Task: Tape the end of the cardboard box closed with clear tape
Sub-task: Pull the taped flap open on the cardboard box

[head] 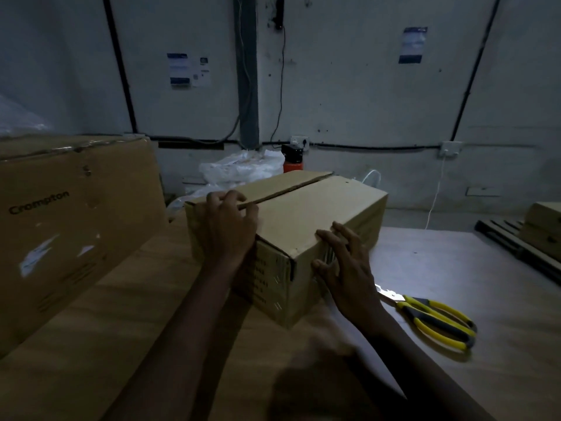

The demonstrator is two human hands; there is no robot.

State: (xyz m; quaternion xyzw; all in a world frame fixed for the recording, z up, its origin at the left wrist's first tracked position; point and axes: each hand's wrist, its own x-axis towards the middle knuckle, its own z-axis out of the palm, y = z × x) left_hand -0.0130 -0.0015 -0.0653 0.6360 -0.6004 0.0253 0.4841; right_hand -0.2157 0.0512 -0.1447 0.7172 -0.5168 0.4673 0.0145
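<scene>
A long brown cardboard box (306, 214) lies on the wooden table (106, 335), its top flaps meeting along a dark open seam. My left hand (227, 226) rests over the near top edge of the box, fingers curled at the seam end. My right hand (343, 265) lies flat against the box's near right side, fingers spread, touching the top corner. No tape roll shows in view.
A big "Crompton" carton (66, 226) stands at the left. Yellow-handled scissors (437, 317) lie on the table to the right of the box. White plastic bags (239, 170) sit behind it. Flat boxes on a pallet (543, 232) are at far right.
</scene>
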